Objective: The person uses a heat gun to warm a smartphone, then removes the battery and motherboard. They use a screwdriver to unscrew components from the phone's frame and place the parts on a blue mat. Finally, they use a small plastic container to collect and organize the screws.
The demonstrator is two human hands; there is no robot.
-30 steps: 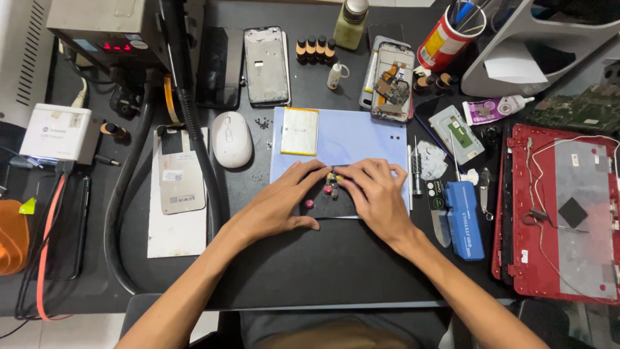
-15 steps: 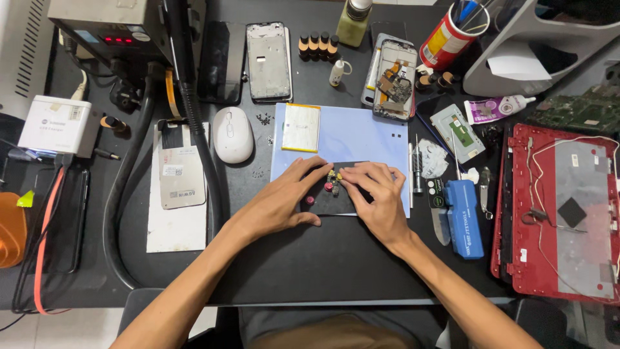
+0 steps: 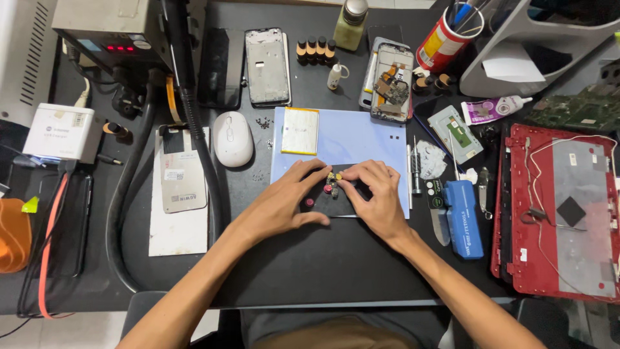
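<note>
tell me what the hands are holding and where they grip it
Both hands rest on a small black panel, flat on the blue mat. The left hand presses its left edge, the right hand its right side. Small coloured clips sit on it. Nothing is lifted.

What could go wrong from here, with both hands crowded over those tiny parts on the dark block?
1. The small coloured parts sit loose between the left hand and right hand; a slip could likely scatter them onto the black mat, where they may be hard to spot.
2. The dark block overhangs the blue pad edge, so pressure might tip it.
3. The upright screwdriver beside the right hand could be knocked.
</note>
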